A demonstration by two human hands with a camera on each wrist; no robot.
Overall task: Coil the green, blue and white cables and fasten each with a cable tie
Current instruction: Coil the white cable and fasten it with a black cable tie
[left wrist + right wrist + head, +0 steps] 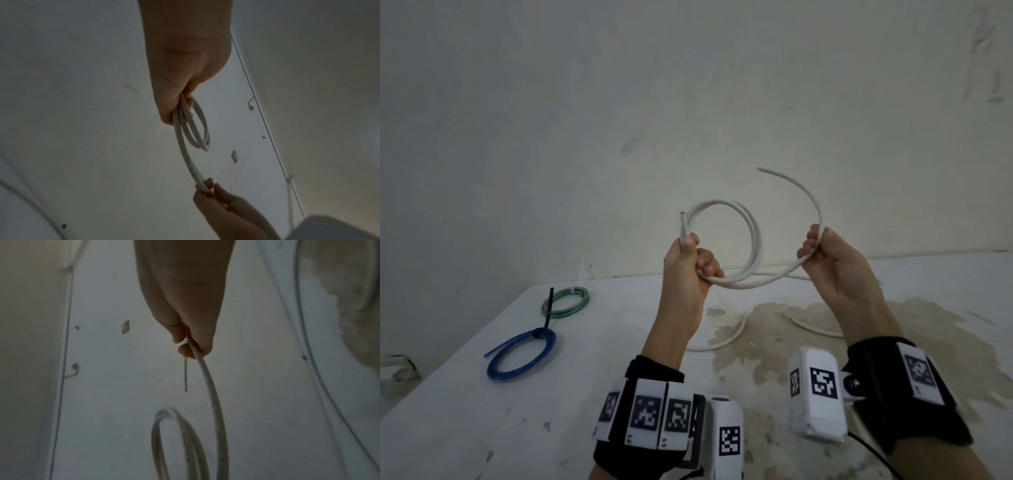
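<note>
White cable (751,233) hangs in the air at the centre of the head view, held up off the table (482,411), probably so the loops can fall round and even. Left hand (693,263) has its fingers curled round the gathered turns where they cross, pinning them so the coil cannot spring open. Right hand (828,260) pinches the loose tail between thumb and fingertips, set apart to the right, seemingly to guide the last length round into the bundle. At the left of the frame the green cable (565,302) and blue cable (522,354) lie coiled on the table, a black cable tie (548,308) round the blue one, parked out of the way.
</note>
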